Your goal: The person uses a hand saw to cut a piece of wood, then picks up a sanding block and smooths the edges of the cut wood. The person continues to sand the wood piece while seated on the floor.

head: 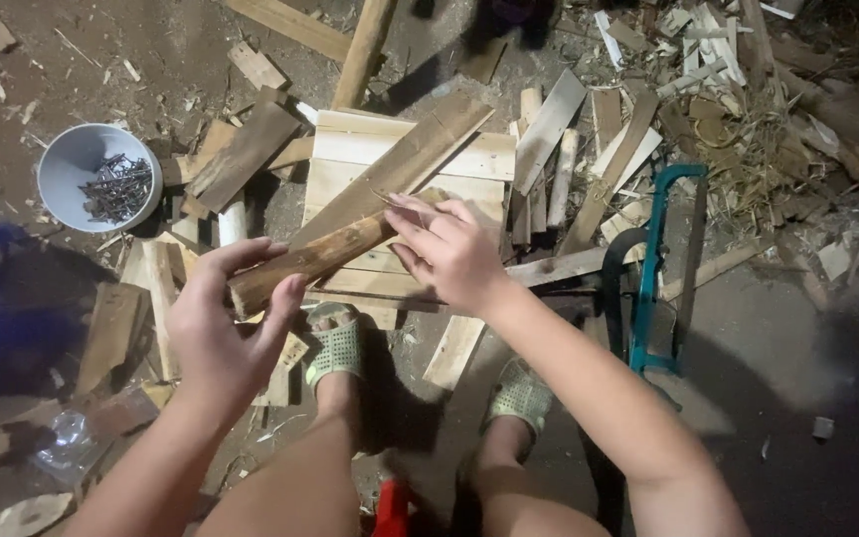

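Left of the pale slatted wooden pallet [405, 159], your round white bowl [77, 159] holds a heap of dark nails [116, 187]. The rough brown wooden stick [315, 261] lies across the pallet's near edge, its long axis rising rightward. Your left hand [219, 333] loosely cups its lower end; your right hand [449, 254] pinches its upper end.

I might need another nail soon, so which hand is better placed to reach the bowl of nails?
Probably the left. The left hand grips the near end of the wooden stick, and the white bowl of nails sits on that side. The right hand is farther off and would have to cross over.
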